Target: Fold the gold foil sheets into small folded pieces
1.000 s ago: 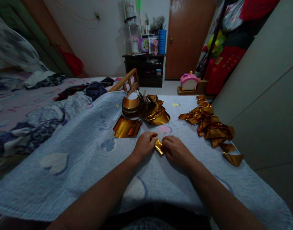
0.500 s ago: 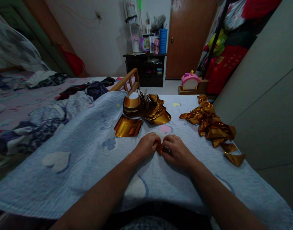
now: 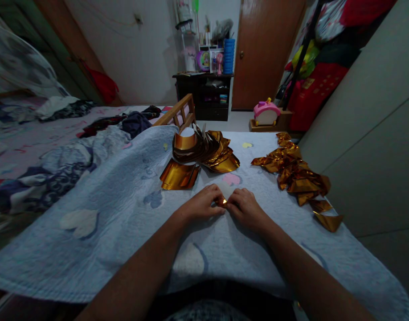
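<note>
My left hand (image 3: 203,203) and my right hand (image 3: 245,207) meet at the middle of a light blue quilt (image 3: 117,223), fingers curled and pinched together on one small gold paper piece (image 3: 224,196). Only its pale back and a gold glint show between my fingertips. Just beyond my hands lie a flat stack of gold paper sheets (image 3: 177,175) and a heap of curled gold sheets (image 3: 204,149). A trail of folded gold paper pieces (image 3: 296,171) runs along the quilt's right side.
A pale wall or cabinet (image 3: 368,133) stands close on the right. Rumpled clothes and bedding (image 3: 57,151) cover the bed at left, with a wooden bed rail (image 3: 177,113) behind the quilt. Farther back are a dark cabinet (image 3: 204,96), a brown door (image 3: 261,53) and a pink toy (image 3: 265,112).
My hands have closed in over the gold piece and turned it, so less gold and more of its pale back shows. Both hands have shifted slightly away from me.
</note>
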Available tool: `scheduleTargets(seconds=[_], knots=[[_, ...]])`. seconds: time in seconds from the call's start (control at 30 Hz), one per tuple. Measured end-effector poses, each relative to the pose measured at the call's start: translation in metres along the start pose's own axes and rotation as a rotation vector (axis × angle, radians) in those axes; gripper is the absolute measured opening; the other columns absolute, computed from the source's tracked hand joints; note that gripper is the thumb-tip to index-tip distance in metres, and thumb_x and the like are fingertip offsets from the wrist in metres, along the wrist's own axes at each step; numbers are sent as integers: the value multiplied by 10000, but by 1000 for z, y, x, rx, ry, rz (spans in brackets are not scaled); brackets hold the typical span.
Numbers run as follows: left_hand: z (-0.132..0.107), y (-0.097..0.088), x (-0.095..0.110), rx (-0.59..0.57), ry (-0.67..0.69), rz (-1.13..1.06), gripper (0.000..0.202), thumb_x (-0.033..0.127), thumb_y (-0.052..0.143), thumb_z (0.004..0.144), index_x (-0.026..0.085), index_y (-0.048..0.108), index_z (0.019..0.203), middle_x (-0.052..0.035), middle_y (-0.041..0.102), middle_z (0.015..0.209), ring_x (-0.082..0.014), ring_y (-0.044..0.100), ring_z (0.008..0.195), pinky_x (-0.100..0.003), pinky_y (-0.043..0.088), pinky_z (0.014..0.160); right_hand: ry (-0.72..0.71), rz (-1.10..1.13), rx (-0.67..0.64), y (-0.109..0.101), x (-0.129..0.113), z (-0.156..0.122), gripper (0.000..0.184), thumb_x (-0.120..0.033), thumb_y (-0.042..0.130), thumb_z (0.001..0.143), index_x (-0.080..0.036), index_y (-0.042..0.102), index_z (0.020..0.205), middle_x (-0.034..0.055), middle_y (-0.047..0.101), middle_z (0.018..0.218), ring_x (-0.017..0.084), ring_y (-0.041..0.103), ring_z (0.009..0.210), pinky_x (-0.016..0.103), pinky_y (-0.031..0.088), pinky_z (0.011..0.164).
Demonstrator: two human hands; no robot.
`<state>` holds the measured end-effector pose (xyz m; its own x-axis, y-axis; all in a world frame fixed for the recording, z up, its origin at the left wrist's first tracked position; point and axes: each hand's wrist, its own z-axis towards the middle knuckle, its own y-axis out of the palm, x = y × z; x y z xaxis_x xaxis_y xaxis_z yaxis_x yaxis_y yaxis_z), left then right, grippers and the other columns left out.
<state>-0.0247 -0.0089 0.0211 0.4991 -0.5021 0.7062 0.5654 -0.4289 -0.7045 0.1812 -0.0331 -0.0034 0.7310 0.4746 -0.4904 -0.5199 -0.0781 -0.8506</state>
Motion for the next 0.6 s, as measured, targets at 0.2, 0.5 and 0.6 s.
scheduleTargets(seconds=[0.2,0.5,0.6], knots=[[3,1,3,19,-11,-49,165,257,597,895,177,678,775,-49,574,916,-191,569,906,-311,461,848,78,-64,-6,2,-3,2,179,-204,583,945,-186,697,808,61,639,861,206,502,839,338,280,735],[3,8,0,102,-66,90,115,210,651,846,180,664,736,-54,605,937,-213,564,965,-341,447,896,195,-89,9,-1,-10,3,100,-209,639,877,-176,677,791,69,637,881,213,505,863,328,263,738],[3,8,-1,110,-96,115,104,211,669,830,181,667,731,-51,604,945,-215,557,969,-354,437,908,216,-91,-2,-2,-12,3,75,-202,636,862,-178,672,801,66,636,895,212,507,880,323,262,749]])
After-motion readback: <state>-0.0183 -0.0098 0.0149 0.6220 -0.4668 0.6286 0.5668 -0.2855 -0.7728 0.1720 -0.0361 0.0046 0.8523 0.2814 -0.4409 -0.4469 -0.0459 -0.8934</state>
